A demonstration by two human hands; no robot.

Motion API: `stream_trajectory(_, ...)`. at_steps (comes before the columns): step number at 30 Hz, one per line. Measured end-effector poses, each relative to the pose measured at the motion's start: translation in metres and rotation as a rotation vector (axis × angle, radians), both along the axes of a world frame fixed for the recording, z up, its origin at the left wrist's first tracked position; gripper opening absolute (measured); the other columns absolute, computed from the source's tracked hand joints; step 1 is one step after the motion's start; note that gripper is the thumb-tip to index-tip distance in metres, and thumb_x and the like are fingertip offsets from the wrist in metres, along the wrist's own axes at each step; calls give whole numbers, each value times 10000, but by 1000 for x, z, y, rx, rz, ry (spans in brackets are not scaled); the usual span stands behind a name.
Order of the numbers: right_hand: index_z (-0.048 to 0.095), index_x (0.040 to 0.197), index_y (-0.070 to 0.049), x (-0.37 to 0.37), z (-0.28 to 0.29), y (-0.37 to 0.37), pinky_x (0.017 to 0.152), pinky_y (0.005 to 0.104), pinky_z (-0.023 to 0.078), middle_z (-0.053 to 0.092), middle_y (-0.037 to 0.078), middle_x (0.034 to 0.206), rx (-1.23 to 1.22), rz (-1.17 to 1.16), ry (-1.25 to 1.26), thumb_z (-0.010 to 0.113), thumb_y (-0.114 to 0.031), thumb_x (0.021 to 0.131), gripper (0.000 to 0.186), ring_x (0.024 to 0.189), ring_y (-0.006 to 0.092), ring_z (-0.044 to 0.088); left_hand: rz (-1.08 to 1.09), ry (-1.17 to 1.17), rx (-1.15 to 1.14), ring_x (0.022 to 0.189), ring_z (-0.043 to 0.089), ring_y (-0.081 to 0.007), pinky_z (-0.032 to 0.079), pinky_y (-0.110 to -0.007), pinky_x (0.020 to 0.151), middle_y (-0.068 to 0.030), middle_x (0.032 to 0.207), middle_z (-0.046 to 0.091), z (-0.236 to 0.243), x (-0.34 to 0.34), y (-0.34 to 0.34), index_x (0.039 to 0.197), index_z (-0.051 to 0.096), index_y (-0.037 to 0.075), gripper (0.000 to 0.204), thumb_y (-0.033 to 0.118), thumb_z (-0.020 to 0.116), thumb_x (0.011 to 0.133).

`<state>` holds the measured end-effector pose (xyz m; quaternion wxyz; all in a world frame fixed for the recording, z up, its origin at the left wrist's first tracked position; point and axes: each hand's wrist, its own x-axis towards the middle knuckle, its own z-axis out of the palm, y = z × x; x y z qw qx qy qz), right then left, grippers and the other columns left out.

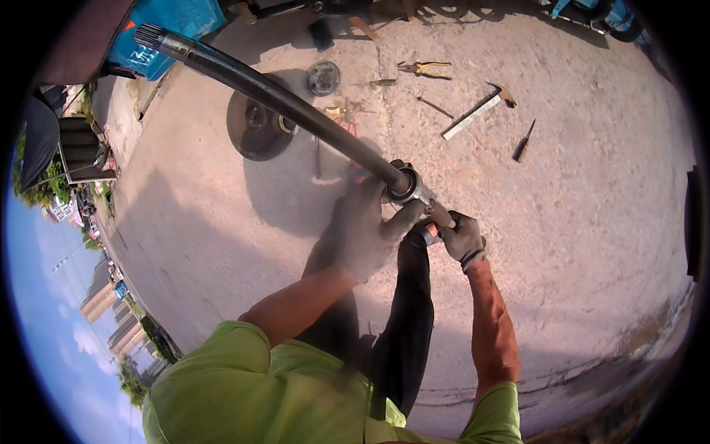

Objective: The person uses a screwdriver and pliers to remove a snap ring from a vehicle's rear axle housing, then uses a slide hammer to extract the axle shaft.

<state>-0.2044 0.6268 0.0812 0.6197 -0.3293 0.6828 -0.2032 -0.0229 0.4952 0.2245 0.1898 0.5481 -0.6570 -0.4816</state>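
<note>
Green shirt cloth (211, 388) fills the bottom, close to the camera, and two bare forearms reach up from it to two grey-gloved hands. One long dark metal shaft (288, 115) slants across the view, its splined end at upper left and its thin lower end between the hands; one metal collar (416, 194) encircles it near that lower end. The left hand (366, 229) sits against the shaft and collar, thumb just below the ring; it is blurred, and I cannot tell whether it is clamped on either. The right hand (464, 239) is closed on the shaft's lower tip. The two hands are near each other but apart.

On the concrete lie one large dark drum (253, 132), one smaller round metal disc (323, 78), one pair of yellow-handled pliers (429, 69), one hammer (473, 118) with a pale handle, one slim rod (435, 107) and one dark screwdriver (524, 142) toward the right. Another small tool (382, 82) rests left of the pliers. Red pieces beside the shaft are too unclear to count.

The shaft covers part of the drum, and the left hand hides some ground. One blue container (166, 44) stands behind the splined end.
</note>
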Motion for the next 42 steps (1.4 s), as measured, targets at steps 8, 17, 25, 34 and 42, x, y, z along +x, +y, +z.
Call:
stream_trajectory(8,722,1061,-21,-2,32,-4,841,403,550,714,203,1021,-54,102,-120,676,-139,880,221,974,344,701,-205,736,751,1456,432,-378,292,-538,1226,-254,1577,419,-17,14,-68,1522,416,-56,941,613,685,916)
stream_trajectory(17,742,1003,-49,14,11,5,818,407,546,705,172,960,-145,94,-81,707,-127,870,157,883,331,685,256,905,610,1564,226,-339,154,-545,1268,-225,1644,319,-38,18,-24,1605,273,-2,1056,812,382,940)
stream_trajectory(25,722,879,-14,32,-47,-26,623,409,535,690,165,696,-179,145,-164,664,-126,879,126,629,306,681,18,1183,1041,1539,290,-346,193,-508,1265,-258,1637,320,-118,13,-91,1604,263,-27,1169,902,254,895)
stream_trajectory(34,703,853,28,51,-94,-125,604,351,508,650,85,642,83,177,-18,647,-315,987,373,618,155,632,-82,1131,963,1489,389,-373,271,-529,1252,-297,1575,402,-196,75,-159,1567,309,-79,1008,737,340,977)
stream_trajectory(42,709,744,7,57,-117,-179,616,333,493,660,76,632,109,246,178,648,-384,955,448,626,150,640,-288,1292,822,1397,510,-359,378,-478,1215,-210,1525,497,-240,115,-201,1509,425,-61,948,731,347,993)
